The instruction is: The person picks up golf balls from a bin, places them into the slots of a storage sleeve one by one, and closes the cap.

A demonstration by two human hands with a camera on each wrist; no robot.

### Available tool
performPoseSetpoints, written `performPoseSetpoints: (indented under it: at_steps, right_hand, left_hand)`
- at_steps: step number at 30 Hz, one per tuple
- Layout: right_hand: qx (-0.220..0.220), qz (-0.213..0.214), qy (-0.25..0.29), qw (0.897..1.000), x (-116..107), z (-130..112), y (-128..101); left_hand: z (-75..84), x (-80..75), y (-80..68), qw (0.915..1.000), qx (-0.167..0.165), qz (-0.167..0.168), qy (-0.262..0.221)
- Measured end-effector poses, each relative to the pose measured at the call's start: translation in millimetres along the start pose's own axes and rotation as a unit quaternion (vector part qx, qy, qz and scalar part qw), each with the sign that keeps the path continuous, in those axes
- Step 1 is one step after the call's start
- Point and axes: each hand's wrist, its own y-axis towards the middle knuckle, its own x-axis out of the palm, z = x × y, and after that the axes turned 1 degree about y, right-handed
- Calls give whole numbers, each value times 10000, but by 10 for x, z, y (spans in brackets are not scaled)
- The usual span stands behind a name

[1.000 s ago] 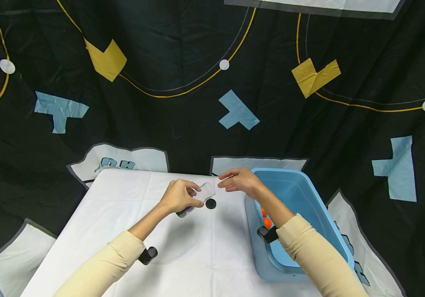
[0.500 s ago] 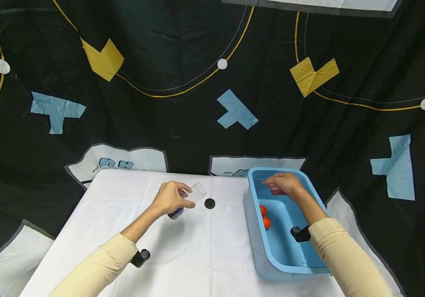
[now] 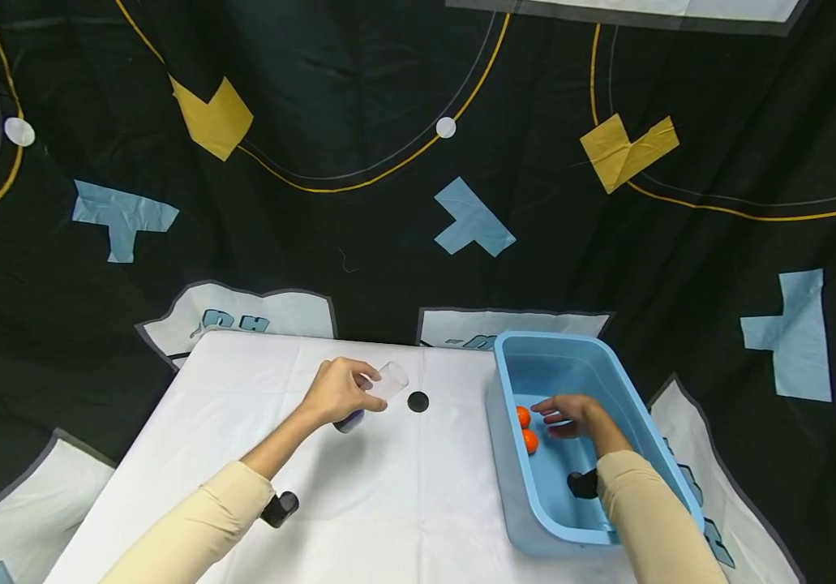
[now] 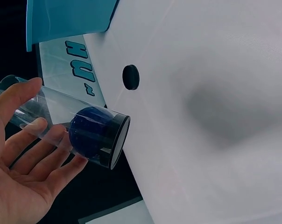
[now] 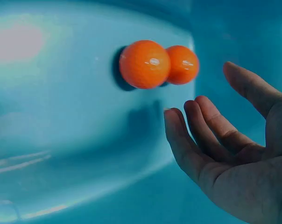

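A white-covered table [image 3: 388, 507] spreads beneath both forearms, its cloth softly creased. Cream sleeves [image 3: 187, 531] enter from the near side, each with a black wrist camera [image 3: 279, 508].

Inside the blue tub [image 3: 511, 474] on the right, the right hand [image 3: 572, 418] hangs with its fingers spaced apart and loosely bent, gripping nothing. Two orange balls [image 5: 143, 65] lie just beside it, against the tub's left wall; whether they touch each other I cannot tell. The tub's sides presumably stop such round things from rolling away.

Over the table, the left hand [image 3: 337, 392] has its fingers clamped around a clear tube [image 4: 59, 103], thumb opposite. The tube is tilted, its black-capped end lower, and a dark blue ball [image 4: 87, 133] sits at that end, likely by its own weight. Near it a black disc [image 3: 418, 401] lies on the table, perhaps a matching cap.

Beyond the table hangs a black cloth [image 3: 359, 259], printed with blue shapes [image 3: 474, 217], yellow patches [image 3: 212, 119] and looping yellow lines.
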Motion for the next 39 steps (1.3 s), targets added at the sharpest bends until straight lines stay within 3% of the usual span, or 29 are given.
performPoseSetpoints:
  at_steps: [19, 26, 32, 39]
  right_hand:
    - [860, -224, 313, 9956, 183, 287, 184]
    - [683, -434, 508, 9954, 212, 278, 215]
    - [814, -698, 609, 9924, 169, 242, 196]
    - [547, -798, 398, 9945, 46, 24, 28]
  left_hand:
    - [17, 7, 16, 10000, 66, 37, 34]
    - [9, -6, 14, 10000, 25, 58, 55]
    - [16, -5, 10, 10000, 23, 19, 23]
    - [10, -11, -1, 10000, 24, 11, 56]
